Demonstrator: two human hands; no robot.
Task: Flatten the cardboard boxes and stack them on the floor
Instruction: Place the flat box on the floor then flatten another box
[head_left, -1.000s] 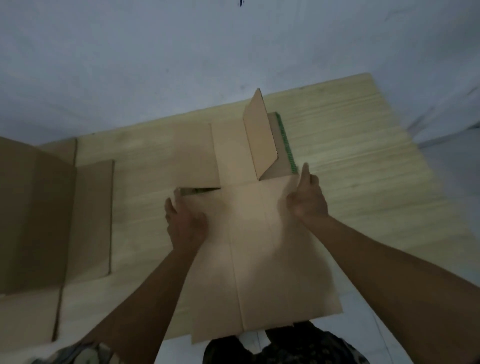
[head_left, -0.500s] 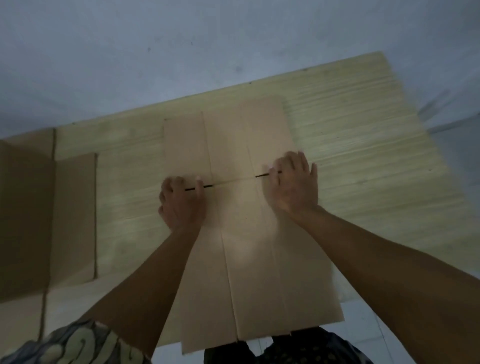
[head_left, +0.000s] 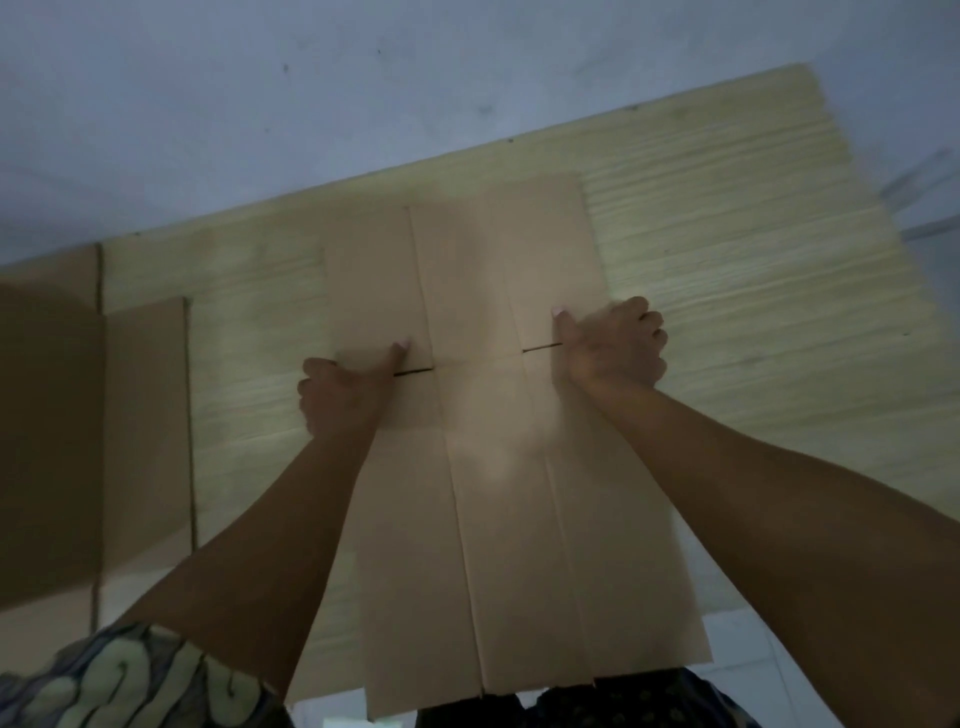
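A flattened cardboard box (head_left: 498, 519) lies lengthwise on a pale wood-grain floor mat (head_left: 727, 270), its flaps spread flat at the far end. My left hand (head_left: 340, 397) grips the box's left edge at the flap slit, thumb lying on top. At the opposite slit, my right hand (head_left: 613, 348) grips the right edge, thumb up on the cardboard and fingers curled at the side. The near end of the box reaches my legs.
More flattened cardboard (head_left: 145, 415) lies on the mat at the left, with a darker piece (head_left: 47, 441) at the frame's edge. A grey wall (head_left: 363, 104) bounds the mat's far side. White tiles (head_left: 753, 670) show at the lower right.
The flap that stood upright a second ago now lies flat. Both hands went from pressing on top of the cardboard to gripping its left and right edges.
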